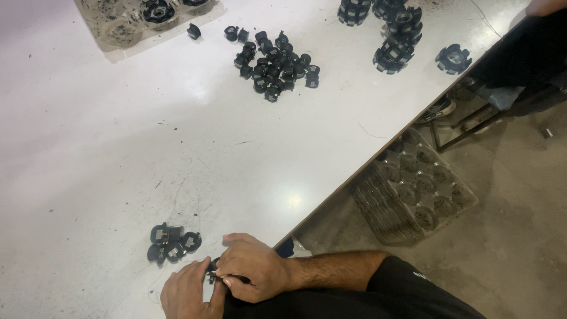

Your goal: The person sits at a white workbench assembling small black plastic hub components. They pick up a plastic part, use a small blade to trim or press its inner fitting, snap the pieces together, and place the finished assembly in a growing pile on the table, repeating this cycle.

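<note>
a small black plastic part (214,270) is pinched between the right hand (255,267) and the left hand (188,290), both closed on it at the near edge of the white table (118,153); it is best kept low and steadied with the fingertips. no labels or signs are seen; a stack of grey moulded trays (413,189) lies on the floor, a clear tray (118,29) at the far corner.

Both hands, left hand (188,290) and right hand (254,269), pinch a small black part (212,270) at the white table (118,153) edge, beside a little cluster of parts (172,243).
</note>
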